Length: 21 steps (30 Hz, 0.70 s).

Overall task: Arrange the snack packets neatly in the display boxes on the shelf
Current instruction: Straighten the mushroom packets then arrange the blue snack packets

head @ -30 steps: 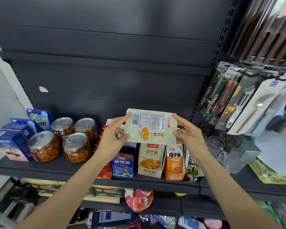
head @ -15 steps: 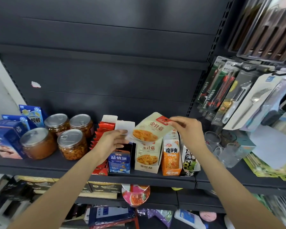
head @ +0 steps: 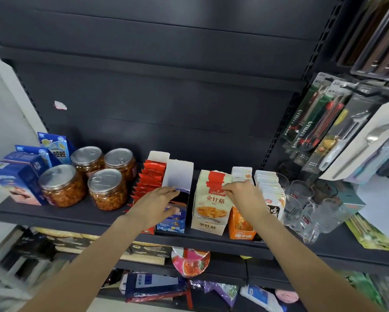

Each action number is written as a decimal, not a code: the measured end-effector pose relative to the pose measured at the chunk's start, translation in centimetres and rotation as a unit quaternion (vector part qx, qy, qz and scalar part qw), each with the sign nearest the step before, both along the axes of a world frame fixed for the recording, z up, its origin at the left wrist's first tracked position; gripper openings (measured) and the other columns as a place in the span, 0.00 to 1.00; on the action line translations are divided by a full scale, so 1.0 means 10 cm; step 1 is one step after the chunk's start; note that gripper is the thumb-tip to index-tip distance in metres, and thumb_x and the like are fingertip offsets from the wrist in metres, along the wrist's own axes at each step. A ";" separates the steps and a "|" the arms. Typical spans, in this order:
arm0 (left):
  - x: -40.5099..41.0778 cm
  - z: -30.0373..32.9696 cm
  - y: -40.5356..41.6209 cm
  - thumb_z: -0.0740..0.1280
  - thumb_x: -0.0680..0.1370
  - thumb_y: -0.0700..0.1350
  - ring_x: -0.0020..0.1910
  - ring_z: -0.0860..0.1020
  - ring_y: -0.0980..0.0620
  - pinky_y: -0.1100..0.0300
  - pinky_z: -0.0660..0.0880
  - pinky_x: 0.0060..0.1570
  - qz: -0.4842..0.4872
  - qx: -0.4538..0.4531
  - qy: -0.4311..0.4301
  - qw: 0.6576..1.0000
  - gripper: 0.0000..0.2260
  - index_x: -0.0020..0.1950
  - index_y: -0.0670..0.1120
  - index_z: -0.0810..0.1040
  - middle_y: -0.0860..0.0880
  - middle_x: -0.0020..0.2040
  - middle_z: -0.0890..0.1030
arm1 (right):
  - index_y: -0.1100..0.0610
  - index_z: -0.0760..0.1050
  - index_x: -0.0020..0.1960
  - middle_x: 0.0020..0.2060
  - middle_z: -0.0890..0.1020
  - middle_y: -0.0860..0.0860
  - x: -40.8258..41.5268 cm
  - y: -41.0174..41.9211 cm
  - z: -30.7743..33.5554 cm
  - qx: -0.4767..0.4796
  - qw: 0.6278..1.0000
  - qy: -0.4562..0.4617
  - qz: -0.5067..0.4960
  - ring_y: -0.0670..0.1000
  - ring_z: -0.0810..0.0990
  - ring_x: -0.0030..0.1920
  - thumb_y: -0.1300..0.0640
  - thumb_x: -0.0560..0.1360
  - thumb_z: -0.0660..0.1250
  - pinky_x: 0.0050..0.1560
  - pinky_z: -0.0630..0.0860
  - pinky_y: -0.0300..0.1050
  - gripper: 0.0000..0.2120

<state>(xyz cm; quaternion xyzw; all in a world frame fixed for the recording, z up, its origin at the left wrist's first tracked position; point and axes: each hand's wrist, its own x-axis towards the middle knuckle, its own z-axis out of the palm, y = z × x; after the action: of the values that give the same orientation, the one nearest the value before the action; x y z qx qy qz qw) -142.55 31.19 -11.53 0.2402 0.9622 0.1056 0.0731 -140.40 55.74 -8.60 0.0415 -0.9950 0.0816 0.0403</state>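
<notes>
The cream snack packet with red top band (head: 214,192) stands upright in the cream cardboard display box (head: 209,223) on the dark metal shelf (head: 76,218). Right hand (head: 241,194) pinches the packet's top edge — fingers curled. Left hand (head: 155,202) rests, fingers relaxed, on the blue-and-white display box (head: 175,219) — just beside.

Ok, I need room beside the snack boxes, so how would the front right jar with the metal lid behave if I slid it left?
The front right jar looks packed full, so probably heavy for its size. Standing upright on a broad flat base, it should slide on the shelf rather than tip or roll. Its clear wall looks smooth, perhaps slippery, and it would likely bump the neighbouring jar.
</notes>
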 end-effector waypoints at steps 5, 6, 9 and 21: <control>0.02 -0.02 -0.02 0.59 0.81 0.52 0.75 0.58 0.54 0.58 0.57 0.72 0.002 -0.010 0.007 1.000 0.25 0.76 0.52 0.57 0.53 0.77 0.58 | 0.51 0.77 0.58 0.51 0.81 0.51 -0.12 -0.09 -0.34 0.047 0.998 -0.046 -0.004 0.52 0.80 0.49 0.60 0.78 0.61 0.48 0.78 0.46 0.12; 0.04 -0.02 -0.03 0.58 0.81 0.53 0.75 0.57 0.54 0.58 0.57 0.72 0.003 -0.009 0.006 1.000 0.25 0.77 0.52 0.57 0.53 0.77 0.58 | 0.52 0.77 0.57 0.50 0.80 0.50 -0.13 -0.09 -0.37 0.054 0.998 -0.043 -0.011 0.52 0.80 0.48 0.61 0.77 0.62 0.46 0.78 0.45 0.12; 0.09 -0.01 -0.09 0.59 0.81 0.52 0.75 0.56 0.54 0.59 0.55 0.72 0.016 0.011 0.007 1.000 0.25 0.77 0.51 0.57 0.53 0.77 0.58 | 0.53 0.76 0.61 0.53 0.77 0.51 -0.13 -0.07 -0.41 0.069 0.998 0.000 -0.004 0.51 0.77 0.53 0.63 0.76 0.63 0.48 0.76 0.43 0.15; 0.07 0.09 -0.63 0.64 0.77 0.56 0.73 0.60 0.54 0.60 0.58 0.70 0.105 0.143 0.023 0.984 0.29 0.75 0.51 0.61 0.52 0.75 0.63 | 0.56 0.76 0.63 0.59 0.80 0.52 -0.34 -0.65 -0.14 -0.158 0.982 -0.036 0.097 0.50 0.79 0.55 0.59 0.80 0.59 0.55 0.75 0.41 0.13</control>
<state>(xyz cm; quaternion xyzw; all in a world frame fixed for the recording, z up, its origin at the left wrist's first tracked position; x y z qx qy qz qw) -141.80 24.88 -10.65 0.1480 0.9585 0.2434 0.0046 -143.82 49.21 -10.03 0.1279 -0.9617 0.2424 0.0029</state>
